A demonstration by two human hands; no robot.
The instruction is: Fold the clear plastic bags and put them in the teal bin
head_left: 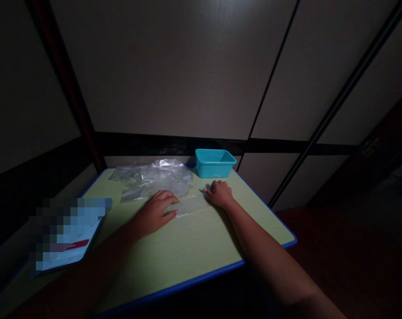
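Head view: left hand (153,213) and right hand (220,194) lie palm down, fingers lightly curled, pinching nothing, at either end of a flat clear bag (189,205) on the bench (174,261), a spacing suited to holding it smooth. Crumpled plastic (153,178) and a teal tub (214,163) lie beyond.

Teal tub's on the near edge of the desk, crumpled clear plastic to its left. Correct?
Not quite: the head view shows the teal tub on the far edge of the desk, not the near edge. The crumpled clear plastic is to its left, as you said.
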